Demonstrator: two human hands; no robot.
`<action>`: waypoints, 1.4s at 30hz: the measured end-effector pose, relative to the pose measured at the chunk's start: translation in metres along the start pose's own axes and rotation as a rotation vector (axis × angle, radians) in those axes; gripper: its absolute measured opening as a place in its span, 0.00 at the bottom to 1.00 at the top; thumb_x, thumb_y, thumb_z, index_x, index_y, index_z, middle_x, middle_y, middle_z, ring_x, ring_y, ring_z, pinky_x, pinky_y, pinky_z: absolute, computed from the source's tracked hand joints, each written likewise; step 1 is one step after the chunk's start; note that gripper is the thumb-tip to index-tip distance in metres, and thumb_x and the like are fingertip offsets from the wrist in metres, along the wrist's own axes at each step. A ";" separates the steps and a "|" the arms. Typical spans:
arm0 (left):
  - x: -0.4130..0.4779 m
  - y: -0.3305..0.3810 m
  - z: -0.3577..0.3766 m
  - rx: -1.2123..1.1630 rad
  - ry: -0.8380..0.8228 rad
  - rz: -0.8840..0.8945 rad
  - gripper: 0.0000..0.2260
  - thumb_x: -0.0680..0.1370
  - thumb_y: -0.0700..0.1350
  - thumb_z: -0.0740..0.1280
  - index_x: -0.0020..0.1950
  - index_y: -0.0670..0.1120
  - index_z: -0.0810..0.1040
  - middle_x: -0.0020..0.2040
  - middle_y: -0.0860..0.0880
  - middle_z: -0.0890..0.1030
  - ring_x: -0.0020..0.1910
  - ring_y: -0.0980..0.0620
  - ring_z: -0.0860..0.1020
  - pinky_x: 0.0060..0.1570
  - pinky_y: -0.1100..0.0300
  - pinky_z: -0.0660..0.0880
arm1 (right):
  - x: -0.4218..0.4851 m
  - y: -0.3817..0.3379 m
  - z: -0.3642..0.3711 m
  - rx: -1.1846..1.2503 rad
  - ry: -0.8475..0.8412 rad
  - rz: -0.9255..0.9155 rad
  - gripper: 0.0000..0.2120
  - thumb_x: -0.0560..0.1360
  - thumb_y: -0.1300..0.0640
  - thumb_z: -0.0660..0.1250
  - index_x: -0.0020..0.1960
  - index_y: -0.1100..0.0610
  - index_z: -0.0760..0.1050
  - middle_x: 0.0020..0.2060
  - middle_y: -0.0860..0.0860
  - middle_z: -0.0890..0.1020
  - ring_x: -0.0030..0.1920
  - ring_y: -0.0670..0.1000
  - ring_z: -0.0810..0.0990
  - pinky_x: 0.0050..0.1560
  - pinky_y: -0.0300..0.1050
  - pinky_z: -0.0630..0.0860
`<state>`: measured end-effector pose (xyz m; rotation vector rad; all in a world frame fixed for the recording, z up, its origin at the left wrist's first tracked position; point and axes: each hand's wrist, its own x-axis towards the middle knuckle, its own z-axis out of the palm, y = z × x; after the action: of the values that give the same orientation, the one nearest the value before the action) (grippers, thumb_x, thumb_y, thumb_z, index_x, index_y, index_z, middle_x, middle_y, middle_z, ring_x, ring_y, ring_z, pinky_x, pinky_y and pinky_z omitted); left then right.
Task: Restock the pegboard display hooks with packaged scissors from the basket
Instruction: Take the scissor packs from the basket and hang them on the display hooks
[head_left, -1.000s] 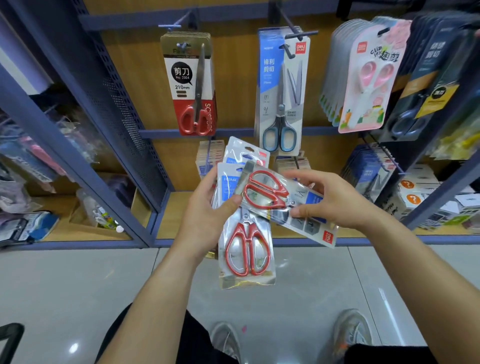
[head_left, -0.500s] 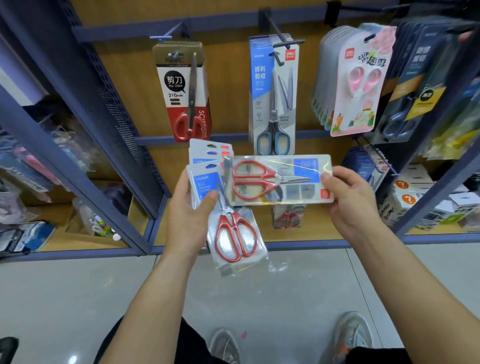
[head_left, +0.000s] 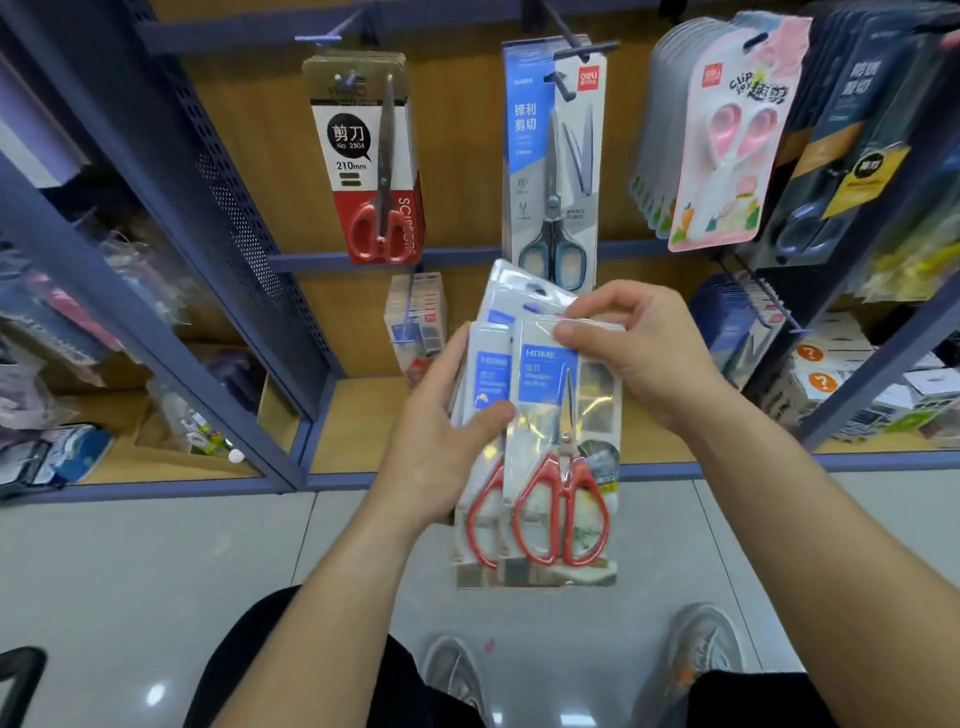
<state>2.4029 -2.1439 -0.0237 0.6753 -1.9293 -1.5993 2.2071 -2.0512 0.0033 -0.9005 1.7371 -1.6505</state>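
We have turned the clear-plastic pack of red-handled scissors (head_left: 563, 457) upright, our right hand (head_left: 639, 358) pinching its top and our left hand (head_left: 436, 452) gripping the stack of matching packs (head_left: 488, 374) behind, ready for the dark metal pegboard hooks (head_left: 563, 31) above.

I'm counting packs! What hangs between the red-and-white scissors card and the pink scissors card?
Head view: a blue-and-white card of blue-handled scissors hangs between them.

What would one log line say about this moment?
left hand: holds scissors packs | right hand: pinches front pack at top | state: upright, not yet hung
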 end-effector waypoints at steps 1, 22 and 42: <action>-0.001 0.000 0.001 -0.001 0.000 -0.010 0.30 0.79 0.37 0.71 0.75 0.61 0.67 0.68 0.55 0.80 0.66 0.55 0.80 0.64 0.46 0.79 | -0.001 -0.001 0.003 -0.012 0.008 -0.003 0.09 0.72 0.61 0.78 0.48 0.59 0.79 0.45 0.52 0.88 0.47 0.54 0.89 0.41 0.54 0.86; 0.008 -0.019 0.002 0.076 0.103 -0.012 0.28 0.81 0.38 0.70 0.77 0.56 0.68 0.67 0.58 0.80 0.64 0.63 0.79 0.58 0.58 0.81 | -0.068 0.063 0.014 0.190 -0.057 0.237 0.28 0.65 0.55 0.78 0.63 0.55 0.73 0.50 0.56 0.88 0.48 0.60 0.88 0.50 0.60 0.84; -0.026 -0.063 -0.034 0.235 0.225 -0.291 0.21 0.81 0.38 0.70 0.60 0.65 0.73 0.55 0.61 0.83 0.54 0.50 0.84 0.46 0.51 0.82 | -0.096 0.189 -0.006 0.021 0.119 0.469 0.07 0.77 0.60 0.74 0.52 0.57 0.77 0.45 0.57 0.88 0.43 0.57 0.88 0.44 0.55 0.84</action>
<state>2.4475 -2.1618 -0.0830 1.2271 -1.9321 -1.3960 2.2451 -1.9699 -0.1893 -0.3484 1.8319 -1.4246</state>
